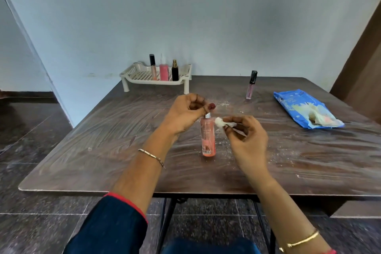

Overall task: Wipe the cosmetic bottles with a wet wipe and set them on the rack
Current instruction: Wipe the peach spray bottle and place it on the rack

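Head view: left hand (185, 114) pinches pink spray bottle (208, 139) upright by its top; right hand (248, 139) pinches wet wipe (219, 123) against it.

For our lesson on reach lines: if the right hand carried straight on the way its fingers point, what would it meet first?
Probably the pink bottle, near its shoulder: the wet wipe pinched in the right hand leads leftward and sits almost against it, below the left hand gripping the top. Depth is uncertain.
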Demonstrator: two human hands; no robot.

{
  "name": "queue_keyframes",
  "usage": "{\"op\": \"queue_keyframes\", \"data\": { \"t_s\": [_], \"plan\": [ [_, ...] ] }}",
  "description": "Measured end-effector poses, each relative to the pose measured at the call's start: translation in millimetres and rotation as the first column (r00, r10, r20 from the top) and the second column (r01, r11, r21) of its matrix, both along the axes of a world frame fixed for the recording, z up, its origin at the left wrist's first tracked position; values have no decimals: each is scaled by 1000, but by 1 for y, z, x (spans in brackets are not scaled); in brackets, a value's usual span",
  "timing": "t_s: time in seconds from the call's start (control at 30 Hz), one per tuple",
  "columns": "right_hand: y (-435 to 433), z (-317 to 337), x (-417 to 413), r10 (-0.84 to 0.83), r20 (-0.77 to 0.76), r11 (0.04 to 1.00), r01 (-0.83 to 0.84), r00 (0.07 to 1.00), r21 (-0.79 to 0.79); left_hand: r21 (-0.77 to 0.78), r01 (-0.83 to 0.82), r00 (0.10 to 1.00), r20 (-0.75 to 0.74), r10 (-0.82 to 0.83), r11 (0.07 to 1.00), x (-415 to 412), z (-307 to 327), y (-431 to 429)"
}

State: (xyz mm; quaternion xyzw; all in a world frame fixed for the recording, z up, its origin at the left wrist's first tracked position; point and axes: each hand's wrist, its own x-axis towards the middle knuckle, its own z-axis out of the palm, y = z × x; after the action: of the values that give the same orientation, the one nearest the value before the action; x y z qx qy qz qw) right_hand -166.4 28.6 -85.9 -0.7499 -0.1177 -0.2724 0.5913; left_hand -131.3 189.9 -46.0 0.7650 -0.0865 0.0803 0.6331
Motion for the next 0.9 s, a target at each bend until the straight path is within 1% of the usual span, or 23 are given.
{"op": "queue_keyframes", "data": {
  "t_s": [0.1, 0.17, 0.23, 0.3, 0.37, 0.47, 0.57, 0.63, 0.73, 0.9],
  "plan": [
    [8, -1, -6, 2, 119, 979, 23, 993, -204, -5, -47, 997, 56, 47, 999, -4, 0, -1],
    [11, 0, -7, 7, 170, 956, 43, 985, -289, -20, -71, 995, 75, 73, 997, -5, -1, 0],
    [13, 3, -8, -4, 262, 928, 101, 965, -358, -52, -80, 993, 84, 84, 995, -6, -2, 1],
    [15, 4, -8, 4, 358, 880, 167, 934, -446, -83, -74, 993, 88, 82, 994, -8, -2, 1],
    [17, 4, -9, 22, 393, 821, 208, 919, -531, -88, -71, 993, 87, 79, 994, -9, -2, 1],
    [13, 3, -10, 71, 370, 760, 190, 926, -622, -70, -70, 995, 66, 74, 995, -7, -1, 1],
    [4, -2, -16, 134, 311, 684, 139, 941, -716, -59, -69, 997, 40, 71, 996, -4, 0, 0],
    [0, -8, -22, 140, 262, 638, 115, 955, -761, -67, -58, 998, 23, 60, 996, -2, 1, -1],
    [-2, -17, -30, 138, 187, 597, 69, 973, -800, -77, -37, 999, -1, 37, 996, -1, 3, -3],
    [-5, -21, -37, 154, 138, 552, 30, 978, -833, -64, -34, 999, -7, 34, 997, -5, 6, -8]
  ]
}}
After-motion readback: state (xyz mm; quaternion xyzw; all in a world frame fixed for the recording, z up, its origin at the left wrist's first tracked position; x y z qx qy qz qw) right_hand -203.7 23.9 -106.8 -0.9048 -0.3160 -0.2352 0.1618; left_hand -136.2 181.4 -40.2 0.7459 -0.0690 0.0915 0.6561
